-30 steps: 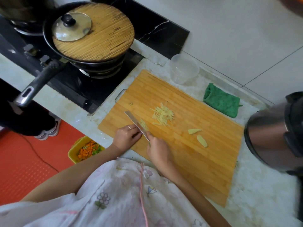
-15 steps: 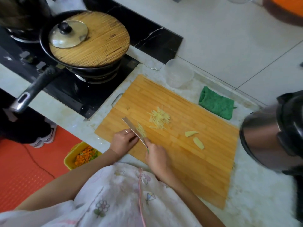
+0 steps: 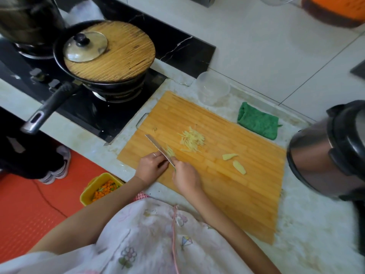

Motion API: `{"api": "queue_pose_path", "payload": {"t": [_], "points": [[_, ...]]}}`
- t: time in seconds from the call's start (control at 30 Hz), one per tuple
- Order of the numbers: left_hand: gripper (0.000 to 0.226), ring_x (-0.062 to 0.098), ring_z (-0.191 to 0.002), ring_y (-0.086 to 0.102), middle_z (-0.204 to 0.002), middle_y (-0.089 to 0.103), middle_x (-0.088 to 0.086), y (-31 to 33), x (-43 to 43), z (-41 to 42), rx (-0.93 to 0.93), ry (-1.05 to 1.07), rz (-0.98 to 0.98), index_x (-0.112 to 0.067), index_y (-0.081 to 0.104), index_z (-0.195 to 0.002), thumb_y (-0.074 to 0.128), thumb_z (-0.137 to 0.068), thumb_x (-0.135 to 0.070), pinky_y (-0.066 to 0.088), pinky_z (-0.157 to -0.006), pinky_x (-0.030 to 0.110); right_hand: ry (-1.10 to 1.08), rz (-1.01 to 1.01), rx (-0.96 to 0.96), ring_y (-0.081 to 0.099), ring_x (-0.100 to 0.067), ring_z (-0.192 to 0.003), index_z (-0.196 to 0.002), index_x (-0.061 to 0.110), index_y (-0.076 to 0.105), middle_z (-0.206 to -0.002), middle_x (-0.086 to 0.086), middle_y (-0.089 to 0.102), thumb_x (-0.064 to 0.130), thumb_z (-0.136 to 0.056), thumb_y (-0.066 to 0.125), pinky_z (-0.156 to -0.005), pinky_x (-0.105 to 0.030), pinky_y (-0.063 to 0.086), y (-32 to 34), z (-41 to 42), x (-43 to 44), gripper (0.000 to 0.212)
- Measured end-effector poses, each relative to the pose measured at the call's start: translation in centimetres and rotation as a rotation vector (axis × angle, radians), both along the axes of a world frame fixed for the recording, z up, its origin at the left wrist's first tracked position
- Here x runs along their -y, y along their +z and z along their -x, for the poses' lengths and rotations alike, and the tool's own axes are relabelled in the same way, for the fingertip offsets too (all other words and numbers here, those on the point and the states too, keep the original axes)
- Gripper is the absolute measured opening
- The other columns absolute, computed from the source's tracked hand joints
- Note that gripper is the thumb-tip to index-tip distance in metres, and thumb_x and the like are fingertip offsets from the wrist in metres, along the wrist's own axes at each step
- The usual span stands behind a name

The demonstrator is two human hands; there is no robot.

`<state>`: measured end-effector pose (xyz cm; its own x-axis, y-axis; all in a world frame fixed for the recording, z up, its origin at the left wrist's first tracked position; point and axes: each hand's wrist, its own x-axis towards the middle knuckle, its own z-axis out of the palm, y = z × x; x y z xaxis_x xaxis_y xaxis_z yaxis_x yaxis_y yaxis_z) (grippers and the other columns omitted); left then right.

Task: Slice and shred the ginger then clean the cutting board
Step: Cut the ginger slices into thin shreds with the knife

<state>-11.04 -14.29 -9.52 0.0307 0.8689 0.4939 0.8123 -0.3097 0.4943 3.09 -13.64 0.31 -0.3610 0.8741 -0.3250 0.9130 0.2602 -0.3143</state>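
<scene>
A bamboo cutting board [image 3: 237, 194] lies on the counter. My right hand [image 3: 185, 178] grips the handle of a knife [image 3: 158, 146], whose blade points away to the left over the board's near-left part. My left hand [image 3: 152, 167] sits just left of the blade, its fingers curled down on a ginger piece that is mostly hidden. Fresh ginger shreds [image 3: 170, 152] lie against the blade's right side. A pile of shredded ginger [image 3: 191, 140] sits mid-board. Two uncut ginger slices [image 3: 229, 156] lie to the right of it.
A green cloth [image 3: 258, 120] and a clear plastic cup [image 3: 213, 88] sit behind the board. A steel cooker [image 3: 324, 153] stands at its right edge. On the left is a stove with a black pan [image 3: 102, 56] whose handle juts forward. A yellow bin [image 3: 98, 188] stands below on the floor.
The view has shifted a little. Both hands and the knife stay at the same spot on the board, with a few more shreds beside the blade.
</scene>
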Motion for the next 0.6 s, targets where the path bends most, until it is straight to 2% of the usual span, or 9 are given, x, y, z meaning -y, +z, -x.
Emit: {"api": "queue_pose_path", "payload": {"t": [0.13,0.33,0.47,0.6], "points": [[0.028,0.018,-0.071,0.066,-0.087,0.071,0.000,0.0,0.1,-0.2,0.002,0.007,0.020,-0.011,0.075,-0.086,0.054,-0.090,-0.030,0.051,-0.058,0.025,0.005,-0.013,0.012,0.065,-0.030,-0.083,-0.142,0.026,0.041,-0.093,-0.012,0.069,0.009,-0.094,0.045,-0.049,-0.029,0.035,-0.3,-1.4,0.7,0.051],[0.020,0.013,-0.081,0.066,-0.092,0.071,-0.003,0.0,0.1,0.0,0.032,-0.030,0.057,-0.013,0.073,-0.084,0.059,-0.090,-0.026,0.053,-0.068,0.023,-0.006,0.015,0.003,0.063,-0.034,-0.087,-0.138,0.033,0.046,-0.094,-0.013,0.069,0.010,-0.091,0.045,-0.058,-0.032,0.039,-0.2,-3.7,-0.1,0.052],[0.020,0.012,-0.085,0.067,-0.094,0.071,-0.003,0.1,0.1,0.3,0.036,-0.041,0.065,-0.014,0.073,-0.085,0.058,-0.090,-0.026,0.052,-0.073,0.021,-0.044,0.018,-0.012,0.061,-0.033,-0.074,-0.132,0.025,0.054,-0.089,-0.015,0.069,0.007,-0.090,0.046,-0.051,-0.032,0.041,0.2,-4.5,-1.9,0.046],[0.022,0.012,-0.086,0.067,-0.094,0.071,-0.004,0.5,0.2,0.3,0.041,-0.050,0.080,-0.015,0.073,-0.086,0.056,-0.091,-0.029,0.050,-0.074,0.019,-0.082,-0.026,-0.015,0.063,-0.036,-0.083,-0.129,0.023,0.057,-0.091,-0.018,0.068,0.005,-0.087,0.045,-0.061,-0.037,0.048,0.5,-5.9,-4.2,0.047]]}}
